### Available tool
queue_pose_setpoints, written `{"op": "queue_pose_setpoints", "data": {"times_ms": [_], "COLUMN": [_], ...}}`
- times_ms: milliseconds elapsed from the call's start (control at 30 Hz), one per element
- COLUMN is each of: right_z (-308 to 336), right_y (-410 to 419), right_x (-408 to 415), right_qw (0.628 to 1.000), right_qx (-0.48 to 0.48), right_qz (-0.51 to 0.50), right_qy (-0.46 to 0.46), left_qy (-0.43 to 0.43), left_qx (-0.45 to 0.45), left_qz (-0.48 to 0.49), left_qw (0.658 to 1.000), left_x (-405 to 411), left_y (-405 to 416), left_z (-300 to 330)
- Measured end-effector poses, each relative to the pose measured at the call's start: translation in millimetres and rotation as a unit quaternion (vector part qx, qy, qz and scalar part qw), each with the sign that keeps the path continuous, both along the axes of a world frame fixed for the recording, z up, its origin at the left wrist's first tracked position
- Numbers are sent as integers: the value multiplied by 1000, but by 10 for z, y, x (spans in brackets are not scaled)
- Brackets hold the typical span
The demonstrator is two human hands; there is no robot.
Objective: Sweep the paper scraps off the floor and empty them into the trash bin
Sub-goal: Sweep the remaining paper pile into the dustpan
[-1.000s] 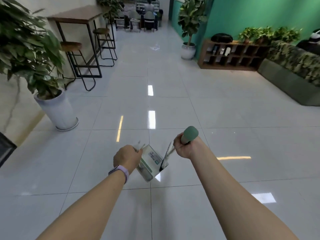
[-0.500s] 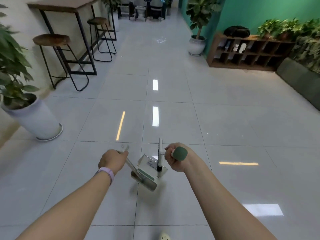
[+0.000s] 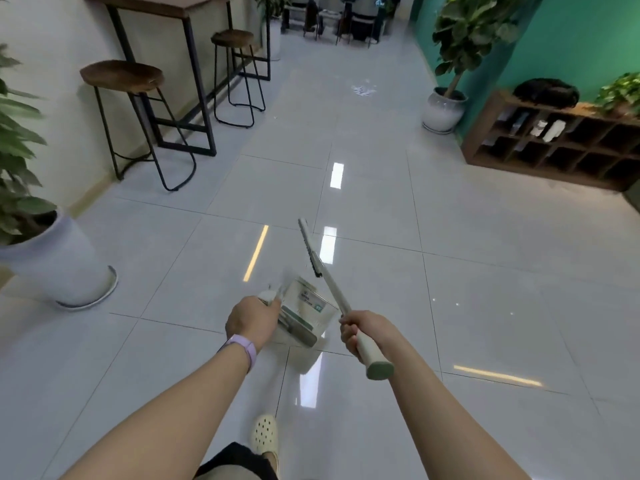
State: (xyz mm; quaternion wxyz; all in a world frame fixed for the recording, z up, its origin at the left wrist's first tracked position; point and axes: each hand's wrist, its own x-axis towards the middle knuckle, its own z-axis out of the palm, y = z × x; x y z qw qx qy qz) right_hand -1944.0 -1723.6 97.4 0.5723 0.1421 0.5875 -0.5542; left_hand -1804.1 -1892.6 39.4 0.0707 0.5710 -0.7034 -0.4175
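The right hand point(image 3: 356, 332) has a firm grip around the pale handle of one brush point(image 3: 320, 268), fingers curled close on it, and the green end cap sticks out below the fist. The brush points up and away, with its dark bristles in the air above the floor point(image 3: 485, 271). The left hand point(image 3: 252, 320) holds one dustpan point(image 3: 304, 315) by its handle; this grip is also closed around the handle, and a purple band sits on the wrist. The dustpan hangs tilted just beside the brush shaft, off the floor; whether the two touch I cannot tell.

The paper scraps point(image 3: 363, 90) lie in one small white pile far ahead on the tiles, in the middle of the passage, well apart from both tools. How many pieces are in it I cannot count.

On the left stands one high counter point(image 3: 166, 5) with two wooden stools point(image 3: 121, 76) under and beside it, and one large potted plant point(image 3: 52, 258) in a white pot near the person. On the right one potted tree point(image 3: 445, 109) stands by the green wall, then one low wooden shelf point(image 3: 554, 147) with a dark bag on top. One foot in a pale clog point(image 3: 265, 434) shows below, between the arms.
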Motion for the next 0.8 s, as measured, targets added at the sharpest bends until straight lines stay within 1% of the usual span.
{"op": "queue_pose_setpoints", "data": {"times_ms": [67,133,267,300,367,433,500,567,667,800], "right_z": [-24,-17,67,83,92,90,79,121,259,441], "right_y": [-337,-704,-1410,-1588,-1975,-2395,-2814,-3234,-3836,-4593], "right_x": [-288,-670,-1416,-1617,-2078,-2615,-3221,-3858,-4736,-5723], "right_qw": [999,994,976,971,964,962,966,966,967,962], "right_qx": [-2,-22,-42,-45,-59,-75,-100,-128,-138,-142], "right_qz": [20,38,57,57,54,48,26,18,-1,-8], "right_qy": [38,98,206,226,254,256,236,223,216,234], "left_qy": [-5,5,10,17,50,89,116,122,82,98], "left_qx": [-3,-10,-15,-7,40,83,76,36,-35,-72], "left_qz": [7,13,2,6,32,63,76,50,-21,-14], "left_qw": [1000,1000,1000,1000,997,991,987,991,996,992], "left_x": [-388,-877,-1896,-2144,-2625,-3114,-3648,-4194,-4897,-5726], "left_y": [-432,-920,-1741,-1899,-2177,-2449,-2753,-3077,-3559,-4287], "left_z": [-7,65,239,249,235,172,143,226,486,752]}}
